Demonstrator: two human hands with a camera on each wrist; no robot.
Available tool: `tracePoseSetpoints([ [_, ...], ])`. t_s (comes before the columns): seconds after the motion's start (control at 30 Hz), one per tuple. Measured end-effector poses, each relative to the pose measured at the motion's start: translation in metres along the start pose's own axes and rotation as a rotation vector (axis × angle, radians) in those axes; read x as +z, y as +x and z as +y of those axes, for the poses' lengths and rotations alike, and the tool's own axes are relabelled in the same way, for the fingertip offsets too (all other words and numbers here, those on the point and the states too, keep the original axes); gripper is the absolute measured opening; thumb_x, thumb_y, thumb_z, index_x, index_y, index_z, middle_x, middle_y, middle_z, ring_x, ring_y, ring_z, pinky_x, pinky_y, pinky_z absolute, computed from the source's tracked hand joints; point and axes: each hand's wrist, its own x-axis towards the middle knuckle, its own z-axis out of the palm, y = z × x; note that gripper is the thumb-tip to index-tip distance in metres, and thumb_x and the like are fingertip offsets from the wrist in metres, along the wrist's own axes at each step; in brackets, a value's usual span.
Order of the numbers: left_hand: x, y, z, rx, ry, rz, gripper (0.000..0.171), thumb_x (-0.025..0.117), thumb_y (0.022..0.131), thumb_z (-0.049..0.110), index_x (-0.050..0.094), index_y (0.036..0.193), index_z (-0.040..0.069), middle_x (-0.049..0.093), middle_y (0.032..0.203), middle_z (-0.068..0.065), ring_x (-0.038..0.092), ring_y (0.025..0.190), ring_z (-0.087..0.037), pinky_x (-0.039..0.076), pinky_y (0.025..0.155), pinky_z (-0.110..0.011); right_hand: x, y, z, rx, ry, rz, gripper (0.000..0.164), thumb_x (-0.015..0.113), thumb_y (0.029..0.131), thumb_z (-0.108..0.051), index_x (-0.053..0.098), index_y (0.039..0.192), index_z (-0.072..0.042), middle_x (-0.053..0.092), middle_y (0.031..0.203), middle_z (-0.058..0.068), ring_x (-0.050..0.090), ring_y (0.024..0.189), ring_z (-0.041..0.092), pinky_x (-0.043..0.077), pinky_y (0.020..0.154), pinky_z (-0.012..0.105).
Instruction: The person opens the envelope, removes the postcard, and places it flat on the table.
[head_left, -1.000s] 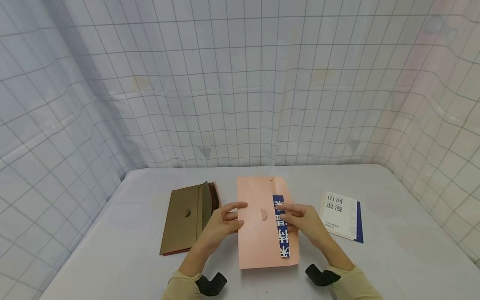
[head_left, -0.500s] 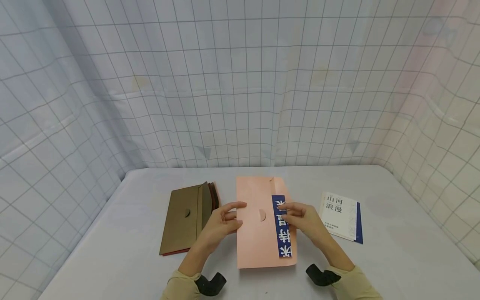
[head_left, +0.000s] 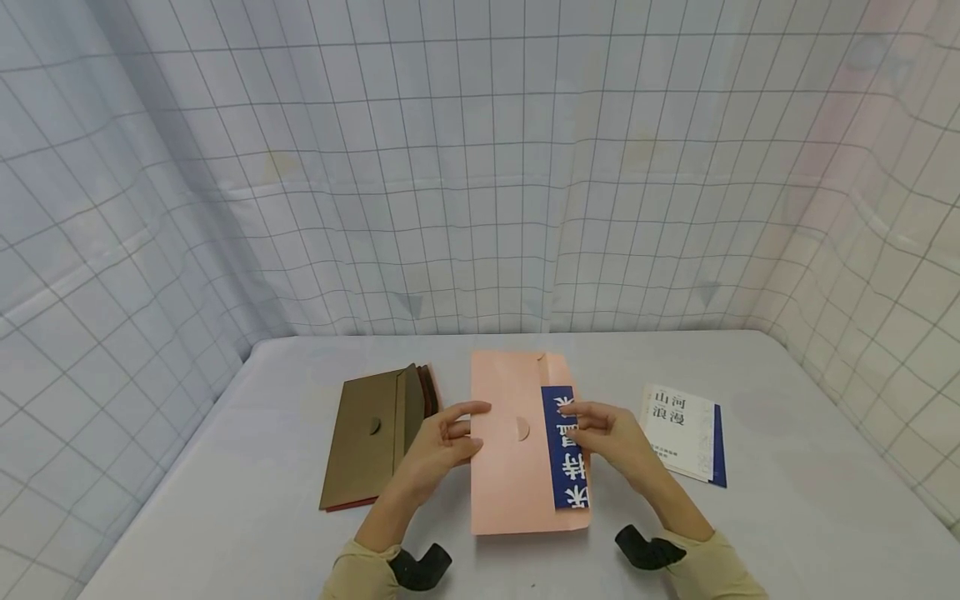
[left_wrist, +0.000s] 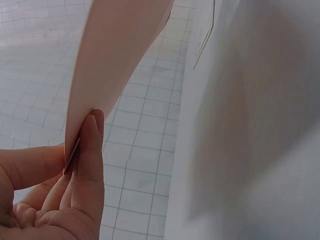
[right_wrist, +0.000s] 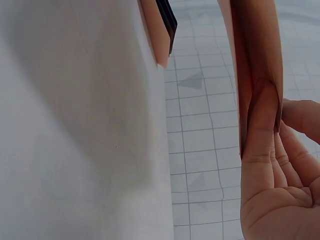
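Observation:
A pink envelope (head_left: 498,467) with a half-moon notch is held up at a tilt over the middle of the table. My left hand (head_left: 444,448) pinches its left edge, the thumb on one face and fingers on the other, as the left wrist view shows. Out of its right-hand opening sticks a dark blue card (head_left: 564,454) with white characters; the rest is hidden inside. My right hand (head_left: 611,437) pinches the card's outer edge. In the right wrist view, one finger of the right hand (right_wrist: 280,165) reaches in between two layers.
An olive-brown envelope (head_left: 360,442) with a notch lies at the left on several dark and reddish layers. At the right lies a white booklet (head_left: 681,429) with dark characters and a blue edge. A white table (head_left: 787,517) carries everything; a white checked curtain (head_left: 487,167) surrounds it.
More of the blue card shows outside the opening, its visible strip growing wider. The pink envelope and left hand have shifted slightly left; the right hand has hardly moved.

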Motion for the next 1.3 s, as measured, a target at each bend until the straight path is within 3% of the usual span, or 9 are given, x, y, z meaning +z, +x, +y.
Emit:
tracePoseSetpoints([
  [0.17,-0.0011,-0.0005,0.0013,-0.007,-0.012,0.009,0.048,0.053,0.089,-0.005,0.044,0.135,0.002,0.065,0.11,-0.014,0.059,0.079,-0.004,0.052,0.073,-0.021,-0.0019,-0.0009,-0.002,0.006,0.004,0.006,0.038,0.065,0.086,-0.012,0.058,0.121,0.002,0.064,0.087,0.013,0.059,0.066,0.005,0.052,0.063,0.026],
  [0.47,-0.0026,-0.0013,0.0031,0.008,-0.027,0.008,0.049,0.051,0.089,-0.005,0.042,0.137,0.002,0.06,0.091,0.005,0.053,0.074,-0.004,0.049,0.068,-0.019,-0.0043,-0.0013,-0.0032,0.023,-0.001,0.018,0.039,0.065,0.086,-0.012,0.057,0.122,0.002,0.065,0.091,0.016,0.064,0.073,0.005,0.054,0.07,0.024],
  [1.03,-0.0059,-0.0022,0.0042,-0.004,-0.027,0.021,0.048,0.05,0.09,-0.006,0.043,0.136,0.003,0.063,0.098,0.005,0.056,0.077,-0.004,0.051,0.07,-0.02,-0.0076,-0.0019,-0.0046,0.014,-0.001,0.021,0.04,0.065,0.086,-0.013,0.057,0.123,0.001,0.066,0.093,0.019,0.065,0.075,0.006,0.055,0.072,0.023],
  [1.17,-0.0065,-0.0019,0.004,-0.003,-0.027,0.027,0.048,0.05,0.089,-0.006,0.043,0.136,0.003,0.064,0.101,0.001,0.058,0.079,-0.004,0.051,0.071,-0.02,-0.0083,-0.0018,-0.0044,0.009,-0.003,0.022,0.04,0.065,0.086,-0.014,0.057,0.123,0.001,0.066,0.093,0.02,0.065,0.075,0.006,0.054,0.072,0.023],
  [1.3,-0.0072,-0.0014,0.0037,-0.006,-0.021,0.034,0.048,0.05,0.089,-0.007,0.044,0.136,0.003,0.064,0.111,-0.01,0.061,0.082,-0.004,0.052,0.073,-0.021,-0.0091,-0.0017,-0.0046,0.01,-0.009,0.031,0.04,0.065,0.086,-0.014,0.058,0.123,0.0,0.066,0.094,0.02,0.065,0.075,0.006,0.054,0.072,0.023],
])
